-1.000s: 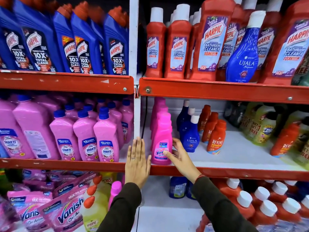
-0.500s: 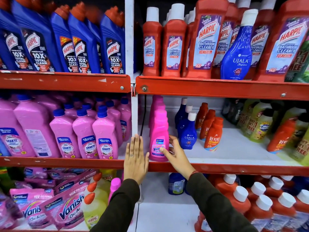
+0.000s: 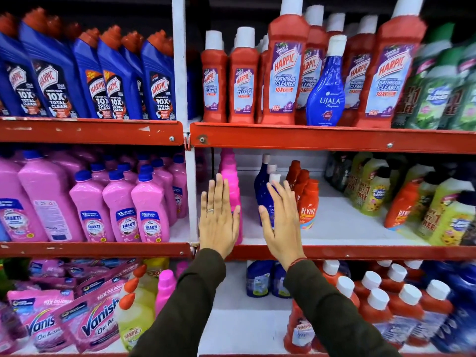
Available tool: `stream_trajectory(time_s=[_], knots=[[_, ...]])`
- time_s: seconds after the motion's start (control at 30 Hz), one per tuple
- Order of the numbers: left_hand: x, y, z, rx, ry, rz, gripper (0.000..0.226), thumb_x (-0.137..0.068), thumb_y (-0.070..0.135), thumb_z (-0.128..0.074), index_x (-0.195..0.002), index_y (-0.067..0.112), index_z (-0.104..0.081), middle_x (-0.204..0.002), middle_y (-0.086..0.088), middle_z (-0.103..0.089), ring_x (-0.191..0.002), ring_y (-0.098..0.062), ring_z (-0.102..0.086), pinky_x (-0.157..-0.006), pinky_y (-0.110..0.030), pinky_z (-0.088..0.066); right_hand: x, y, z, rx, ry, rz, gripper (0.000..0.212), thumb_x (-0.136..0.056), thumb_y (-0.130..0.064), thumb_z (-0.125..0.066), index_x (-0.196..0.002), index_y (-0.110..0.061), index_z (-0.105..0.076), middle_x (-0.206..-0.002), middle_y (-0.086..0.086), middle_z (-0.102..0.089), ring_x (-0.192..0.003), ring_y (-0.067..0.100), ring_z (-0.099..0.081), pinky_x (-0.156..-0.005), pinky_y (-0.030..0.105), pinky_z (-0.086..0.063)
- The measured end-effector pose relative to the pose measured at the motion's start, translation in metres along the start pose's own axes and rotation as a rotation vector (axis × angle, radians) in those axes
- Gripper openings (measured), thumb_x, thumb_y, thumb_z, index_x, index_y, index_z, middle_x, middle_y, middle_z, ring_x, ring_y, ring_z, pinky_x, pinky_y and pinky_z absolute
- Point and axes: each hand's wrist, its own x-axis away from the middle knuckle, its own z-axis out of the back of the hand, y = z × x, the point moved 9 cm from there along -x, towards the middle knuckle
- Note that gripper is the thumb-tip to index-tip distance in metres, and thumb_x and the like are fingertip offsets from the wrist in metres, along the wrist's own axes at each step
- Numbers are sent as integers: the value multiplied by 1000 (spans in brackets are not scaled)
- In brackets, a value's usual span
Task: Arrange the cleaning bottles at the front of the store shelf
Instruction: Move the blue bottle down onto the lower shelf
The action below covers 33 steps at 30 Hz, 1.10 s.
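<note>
A row of bright pink Vanish bottles (image 3: 231, 181) stands at the left end of the middle shelf (image 3: 334, 252), its front bottle at the shelf's edge. My left hand (image 3: 218, 220) is flat and open in front of that bottle, covering most of it. My right hand (image 3: 282, 225) is open with fingers apart, in front of the dark blue Ujala bottles (image 3: 261, 186). Beside them to the right stand orange Revive bottles (image 3: 307, 202). Neither hand holds anything.
Red Harpic bottles (image 3: 283, 73) and one blue Ujala bottle (image 3: 325, 94) fill the shelf above. Pink Shakti bottles (image 3: 149, 210) stand at the left beyond the white upright (image 3: 192, 202). Green-yellow bottles (image 3: 371, 191) crowd the right. Bare white shelf lies between the Revive and green bottles.
My right hand let go of the pink Vanish bottle and moved right, in front of the blue Ujala bottles. My left hand moved right onto the pink bottle's front.
</note>
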Motion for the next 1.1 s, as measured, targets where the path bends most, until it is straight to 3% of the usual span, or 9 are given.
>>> stream_trajectory(time_s=[0.1, 0.23, 0.43, 0.63, 0.77, 0.87, 0.93, 1.03, 1.1], knots=[[-28, 24, 15, 18, 44, -38, 67, -106, 33, -25, -160, 10, 8, -169, -2, 11, -157, -17, 20, -129, -38, 7, -16, -11, 32, 92, 83, 101, 54, -105, -34, -42, -154, -14, -35, -166, 1, -29, -158, 22, -12, -128, 48, -10], [-69, 51, 37, 27, 112, -67, 67, -105, 30, -32, -161, 6, -6, -170, -6, -3, -158, -20, 2, -129, -39, 6, -44, -17, 72, 213, 171, 177, 58, -103, -34, -45, -155, -11, -33, -167, 4, -27, -158, 26, -9, -128, 49, -8], [-130, 78, 60, 0, 190, -88, 63, -108, 33, -28, -163, 6, -13, -172, -9, -9, -160, -24, -2, -130, -40, 4, -105, -16, 132, 231, 258, 118, 62, -104, -38, -44, -157, -11, -29, -168, 6, -23, -158, 23, -14, -127, 45, -17], [-158, 82, 53, -60, 180, -54, 63, -109, 35, -25, -163, 7, -9, -173, -8, -8, -160, -23, -5, -129, -37, 13, -169, -4, 159, 72, 182, -28, 59, -105, -27, -41, -158, -7, -24, -167, 9, -23, -155, 21, -21, -126, 32, -19], [-158, 80, 46, -76, 165, -58, 62, -109, 36, -22, -163, 7, -10, -173, -8, -8, -160, -24, -3, -129, -38, 11, -197, 21, 157, -23, 21, -191, 57, -106, -27, -35, -159, -12, -20, -164, 10, -32, -148, 25, -34, -119, 35, -29], [-158, 80, 45, -89, 177, -61, 62, -110, 37, -20, -163, 8, -10, -173, -7, -8, -160, -23, -2, -130, -39, 8, -209, 31, 155, -101, -47, -224, 53, -105, -22, -41, -155, -12, -29, -156, 11, -42, -141, 27, -44, -116, 43, -38], [-158, 81, 45, -90, 181, -64, 61, -110, 37, -20, -163, 8, -11, -173, -6, -9, -160, -24, -3, -130, -39, 8, -213, 34, 156, -201, -33, -239, 49, -103, -18, -47, -150, -11, -36, -151, 11, -47, -137, 25, -48, -111, 37, -45], [-158, 80, 45, -85, 180, -62, 62, -110, 37, -20, -163, 8, -10, -173, -7, -9, -160, -25, -3, -130, -39, 8, -211, 37, 159, -322, 3, -233, 45, -102, -17, -52, -146, -13, -41, -147, 8, -50, -132, 19, -53, -90, 14, -51], [-158, 80, 45, -90, 189, -61, 62, -110, 37, -20, -163, 7, -10, -173, -8, -7, -160, -24, 0, -130, -39, 9, -210, 39, 165, -420, 45, -244, 44, -103, -19, -53, -145, -16, -41, -145, 6, -51, -130, 19, -55, -88, 18, -54]])
